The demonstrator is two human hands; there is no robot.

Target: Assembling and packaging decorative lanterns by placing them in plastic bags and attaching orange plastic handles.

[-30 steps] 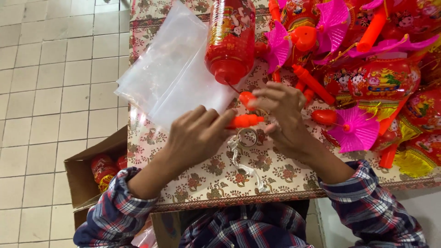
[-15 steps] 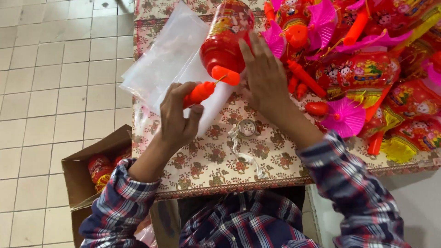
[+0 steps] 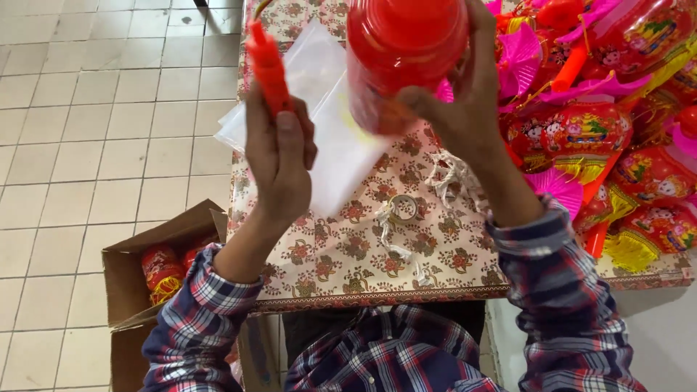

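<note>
My left hand is raised above the table's left part and holds an orange-red plastic stick upright. My right hand grips a red plastic lantern, lifted close to the camera with its round end toward me. The two hands are a short way apart. Under them lies a stack of clear plastic bags on the floral tablecloth. A roll of clear tape and loose white string lie on the cloth between my forearms.
A heap of red lanterns, pink paper fans and orange sticks fills the table's right side. An open cardboard box with packed red lanterns stands on the tiled floor at the left, below the table edge.
Both hands have risen toward the camera. The right hand lifted the red lantern off the table, and the left hand brought the orange stick up to stand upright.
</note>
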